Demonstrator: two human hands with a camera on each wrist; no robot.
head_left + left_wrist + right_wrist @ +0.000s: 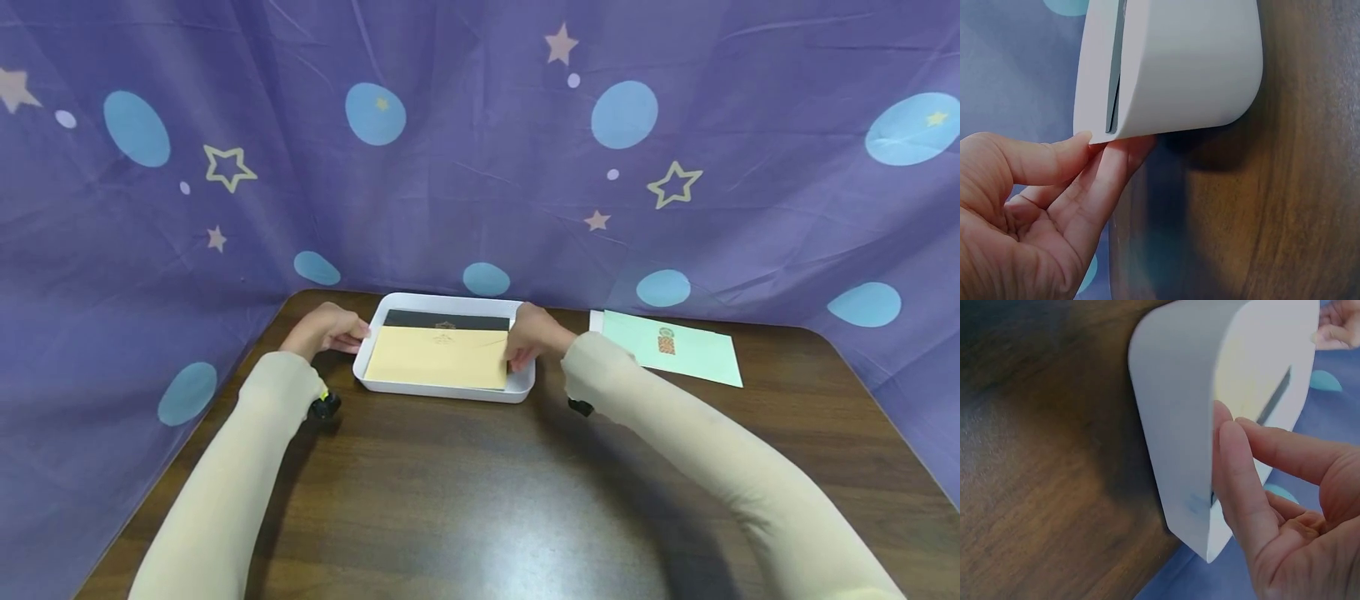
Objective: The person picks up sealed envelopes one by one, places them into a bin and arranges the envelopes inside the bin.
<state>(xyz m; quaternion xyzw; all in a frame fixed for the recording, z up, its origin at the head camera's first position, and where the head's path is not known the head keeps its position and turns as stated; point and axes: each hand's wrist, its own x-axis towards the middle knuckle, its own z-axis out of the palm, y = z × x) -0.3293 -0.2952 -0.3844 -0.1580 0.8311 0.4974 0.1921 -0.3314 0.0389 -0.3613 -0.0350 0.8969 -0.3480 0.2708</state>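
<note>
A white tray [442, 393] sits toward the back of the table. In it lies a cream envelope [435, 362], overlapping a dark envelope [416, 318] behind it; both bear a small printed emblem. My left hand [333, 327] pinches the tray's left end, thumb on the rim and fingers underneath in the left wrist view. From the right, my right hand [531, 335] reaches over the tray wall, thumb and fingertips pinching the cream envelope's right edge. The right wrist view shows those fingers [1238, 447] close together just inside the rim.
Right of the tray, pale green envelopes [675, 346] with an orange and green print lie on the table, a white edge showing at their left. A purple curtain [480, 167] with stars and blue ovals hangs behind the wooden table [450, 475].
</note>
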